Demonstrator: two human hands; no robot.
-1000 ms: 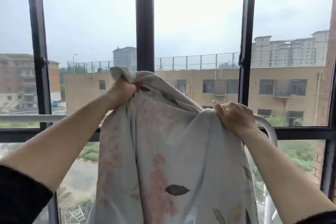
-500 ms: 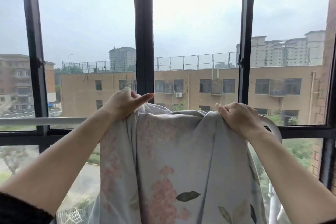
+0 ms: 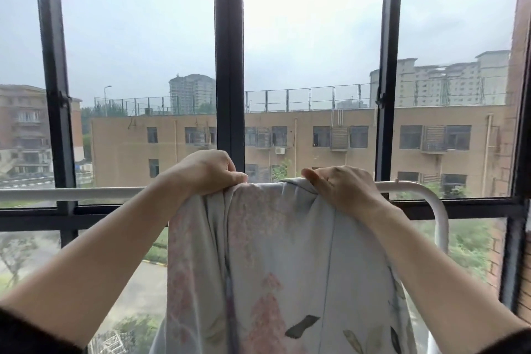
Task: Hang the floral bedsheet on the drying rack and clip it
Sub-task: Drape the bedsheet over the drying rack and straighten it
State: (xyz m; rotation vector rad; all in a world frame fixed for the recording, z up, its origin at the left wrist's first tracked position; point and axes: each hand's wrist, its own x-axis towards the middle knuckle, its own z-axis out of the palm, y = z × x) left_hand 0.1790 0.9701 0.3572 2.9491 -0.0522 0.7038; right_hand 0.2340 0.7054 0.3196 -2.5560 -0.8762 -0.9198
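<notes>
Up at the rack [image 3: 71, 194], the left hand [image 3: 207, 171] clutches a bunch of the sheet [image 3: 275, 253] and the right hand [image 3: 342, 188] pinches its top fold, probably to keep the cloth from slipping off. The sheet hangs gathered on the near side. Whether any of it falls behind the rack is hidden. No clip shows.

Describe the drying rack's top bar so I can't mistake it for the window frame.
Start at the big dark-framed window. Across its lower part runs a horizontal tube, the rack bar, bending downward at its right end. Unlike the dark frame rails, it is white and round, with the floral bedsheet covering its middle.
</notes>
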